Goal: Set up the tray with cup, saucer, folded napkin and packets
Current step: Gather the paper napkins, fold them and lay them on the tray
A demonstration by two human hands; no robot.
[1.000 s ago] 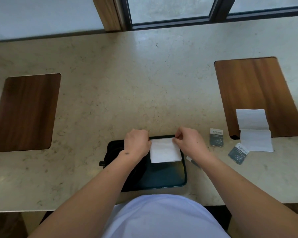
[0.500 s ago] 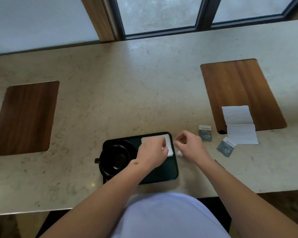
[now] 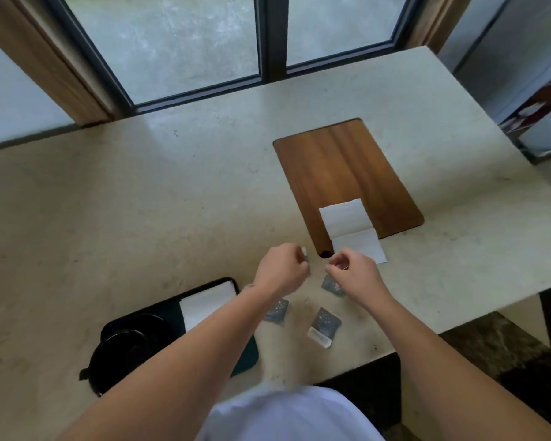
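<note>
While the folded napkin (image 3: 209, 302) is sitting on the dark tray (image 3: 245, 354) at lower left beside the cup (image 3: 124, 348), the left hand (image 3: 280, 272) is pinching a packet (image 3: 305, 256) at frame center. Right hand (image 3: 353, 275) is curling over another packet (image 3: 331, 285), can't tell if it's gripping.

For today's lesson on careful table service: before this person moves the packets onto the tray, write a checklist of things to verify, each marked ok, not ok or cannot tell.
1. Folded napkin lies on the tray: ok.
2. Cup is on the tray's left part: ok; saucer beneath it: cannot tell.
3. Packets are on the tray: not ok; three visible ones lie on the counter.
4. Left hand grips a packet: cannot tell, only an edge shows.
5. Right hand holds something: cannot tell.
6. Spare napkin is off the tray: ok.
</note>
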